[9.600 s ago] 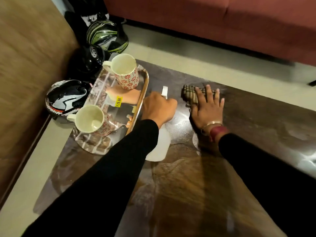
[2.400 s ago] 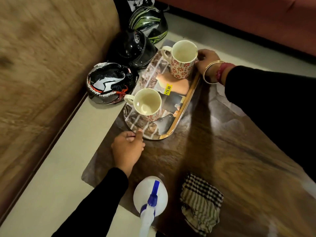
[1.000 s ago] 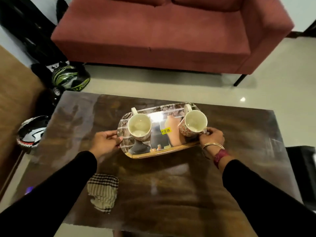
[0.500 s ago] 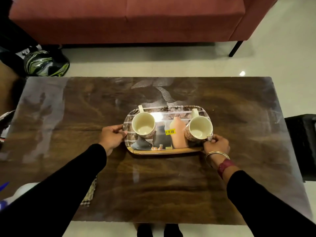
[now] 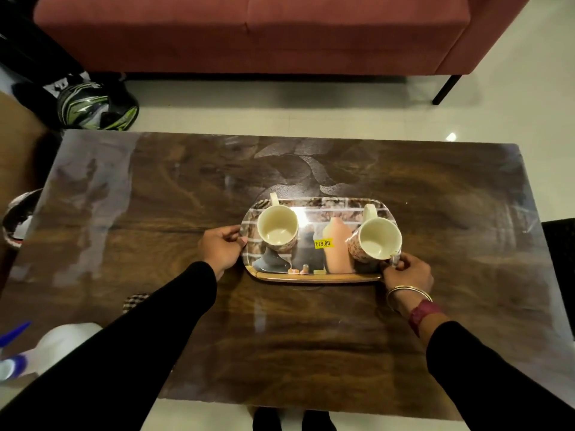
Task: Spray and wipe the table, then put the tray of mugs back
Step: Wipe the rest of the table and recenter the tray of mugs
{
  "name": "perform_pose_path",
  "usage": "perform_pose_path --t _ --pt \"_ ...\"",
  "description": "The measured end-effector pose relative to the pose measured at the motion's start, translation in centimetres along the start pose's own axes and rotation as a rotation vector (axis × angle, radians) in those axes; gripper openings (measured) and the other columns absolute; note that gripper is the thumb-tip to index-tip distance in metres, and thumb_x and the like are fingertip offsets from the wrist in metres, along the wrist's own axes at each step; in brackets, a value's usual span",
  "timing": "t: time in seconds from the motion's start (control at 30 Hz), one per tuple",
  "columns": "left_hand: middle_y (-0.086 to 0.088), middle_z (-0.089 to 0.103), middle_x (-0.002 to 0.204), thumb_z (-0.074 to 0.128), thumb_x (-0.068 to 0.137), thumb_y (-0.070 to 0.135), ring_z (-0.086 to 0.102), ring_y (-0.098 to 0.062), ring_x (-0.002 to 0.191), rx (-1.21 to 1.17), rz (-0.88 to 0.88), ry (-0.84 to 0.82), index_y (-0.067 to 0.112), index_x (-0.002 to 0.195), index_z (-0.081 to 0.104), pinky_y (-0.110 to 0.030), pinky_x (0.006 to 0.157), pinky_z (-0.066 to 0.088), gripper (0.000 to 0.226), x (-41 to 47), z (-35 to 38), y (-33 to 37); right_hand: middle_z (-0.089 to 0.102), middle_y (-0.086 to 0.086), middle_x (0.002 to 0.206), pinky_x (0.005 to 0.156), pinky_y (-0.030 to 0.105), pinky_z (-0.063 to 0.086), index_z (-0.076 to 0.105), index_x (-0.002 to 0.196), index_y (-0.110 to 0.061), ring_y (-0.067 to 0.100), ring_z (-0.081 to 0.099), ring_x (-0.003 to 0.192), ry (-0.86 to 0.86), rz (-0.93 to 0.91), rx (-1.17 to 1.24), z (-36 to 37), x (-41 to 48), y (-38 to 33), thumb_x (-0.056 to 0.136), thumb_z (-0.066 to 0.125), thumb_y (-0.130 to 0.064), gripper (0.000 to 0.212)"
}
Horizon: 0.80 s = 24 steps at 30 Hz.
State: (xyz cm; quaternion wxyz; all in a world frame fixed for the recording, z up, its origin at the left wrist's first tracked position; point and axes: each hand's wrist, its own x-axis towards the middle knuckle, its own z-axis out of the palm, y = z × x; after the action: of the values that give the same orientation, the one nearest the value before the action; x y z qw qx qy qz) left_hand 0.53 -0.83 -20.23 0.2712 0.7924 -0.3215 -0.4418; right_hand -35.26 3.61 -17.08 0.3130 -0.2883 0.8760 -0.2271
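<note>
Now, the tray (image 5: 312, 277) lies at the middle of the table (image 5: 311, 353), long side toward me, and I have one hand on each short end. My left hand (image 5: 221, 247) is curled round the left rim with the thumb over the top edge. My right hand (image 5: 406, 273) pinches the near right corner, fingers tucked in just beside the right mug (image 5: 375, 241). I cannot tell whether the tray's base is fully down on the wood or a hair above it. The tray reads as thin, stiff and light, with a glossy printed face and a yellow price sticker (image 5: 322, 243) stuck on it, so I judge it slick underfoot for crockery. Both mugs are empty ceramic and stand loose, left mug (image 5: 278, 228) near my left thumb. Nothing pins them, so any tilt could send them skating and chipping. Best hold is at the two short ends, level and evenly matched, fingers under the lip rather than squeezing the rim. The right corner grip is off-centre — worth watching. The spray bottle (image 5: 59, 340) and checked cloth (image 5: 137, 301) sit near the table's left near corner, well apart from the tray. Wiping looks finished, and placing the tray is the closing step.
</note>
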Motion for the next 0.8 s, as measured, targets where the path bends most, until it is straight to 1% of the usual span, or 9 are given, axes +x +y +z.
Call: perform_pose_path --t 0.1,0.2,0.3,0.33,0.4,0.5,0.57,0.7,0.8 --pt "0.001 0.075 0.103 0.078 0.084 0.002 0.069 -0.004 0.089 -0.073 0.008 0.036 0.009 0.123 0.071 -0.027 0.096 0.055 0.04 -0.7 -0.3 0.6 0.066 0.007 0.075 0.084 0.03 0.048 0.077 0.108 -0.014 0.026 0.061 0.079 0.009 -0.02 0.016 0.0 -0.6 0.5 0.081 0.077 -0.012 0.026" --pt "0.004 0.072 0.115 0.077 0.086 0.008 0.068 0.0 0.095 -0.068 0.065 0.041 0.014 0.129 0.066 -0.023 0.094 0.055 0.045 -1.8 -1.3 0.7 0.063 0.005 0.072 0.088 0.036 0.048 0.07 0.117 -0.009 0.03 0.063 0.081 0.098 -0.017 0.071 0.1 -3.1 1.5 0.087 0.076 -0.017 0.032" --pt "0.005 0.072 0.113 0.076 0.087 0.01 0.069 0.002 0.095 -0.049 0.149 0.06 0.016 0.127 0.066 -0.021 0.09 0.057 0.041 -3.8 -2.9 0.1 0.059 0.005 0.07 0.079 0.034 0.045 0.062 0.107 -0.007 0.023 0.054 0.065 0.178 -0.03 0.125 1.2 -7.3 2.7 0.091 0.072 -0.016 0.02" --pt "0.005 0.073 0.112 0.076 0.087 0.01 0.069 0.004 0.092 -0.061 0.167 0.068 0.017 0.125 0.067 -0.018 0.088 0.056 0.039 -4.4 -3.6 -0.4 0.058 0.003 0.067 0.076 0.035 0.046 0.06 0.101 -0.01 0.018 0.051 0.059 0.155 -0.079 0.112 2.0 -8.9 3.2 0.092 0.071 -0.014 0.015" --pt "0.005 0.073 0.109 0.077 0.087 0.01 0.07 0.003 0.09 -0.08 0.184 0.084 0.019 0.122 0.068 -0.016 0.085 0.056 0.037 -5.6 -4.8 -1.4 0.056 -0.003 0.063 0.07 0.032 0.045 0.056 0.091 -0.017 0.012 0.052 0.058 0.068 -0.222 0.056 3.5 -11.8 3.9 0.09 0.074 -0.01 0.019" --pt "0.01 0.072 0.107 0.078 0.086 0.014 0.071 -0.002 0.094 -0.085 0.184 0.131 0.025 0.119 0.067 -0.022 0.088 0.058 0.036 -7.2 -7.3 -3.3 0.053 -0.008 0.063 0.066 0.009 0.036 0.057 0.084 -0.019 0.005 0.052 0.059 -0.095 -0.436 -0.007 7.0 -15.4 3.6 0.085 0.077 -0.008 0.023" --pt "0.011 0.072 0.11 0.078 0.087 0.018 0.07 -0.001 0.097 -0.089 0.172 0.162 0.023 0.123 0.066 -0.024 0.091 0.057 0.037 -8.0 -9.1 -4.6 0.053 -0.007 0.067 0.066 0.004 0.035 0.06 0.082 -0.018 0.001 0.052 0.063 -0.205 -0.537 -0.028 9.4 -17.3 2.4 0.085 0.077 -0.009 0.02" --pt "0.011 0.07 0.118 0.078 0.088 0.02 0.067 0.002 0.104 -0.114 0.125 0.29 0.019 0.133 0.062 -0.022 0.094 0.056 0.048 -9.3 -13.3 -7.9 0.055 -0.008 0.078 0.072 0.003 0.037 0.062 0.088 -0.02 -0.004 0.053 0.075 -0.428 -0.683 -0.007 15.0 -21.5 -0.8 0.086 0.077 -0.011 0.017" --pt "0.008 0.067 0.125 0.079 0.086 0.019 0.064 0.001 0.111 -0.096 0.152 0.361 0.019 0.138 0.059 -0.013 0.093 0.051 0.055 -10.0 -15.3 -9.9 0.058 -0.007 0.092 0.077 0.019 0.043 0.065 0.096 -0.018 0.002 0.052 0.081 -0.517 -0.835 -0.057 18.4 -24.5 -2.9 0.086 0.076 -0.019 0.015"
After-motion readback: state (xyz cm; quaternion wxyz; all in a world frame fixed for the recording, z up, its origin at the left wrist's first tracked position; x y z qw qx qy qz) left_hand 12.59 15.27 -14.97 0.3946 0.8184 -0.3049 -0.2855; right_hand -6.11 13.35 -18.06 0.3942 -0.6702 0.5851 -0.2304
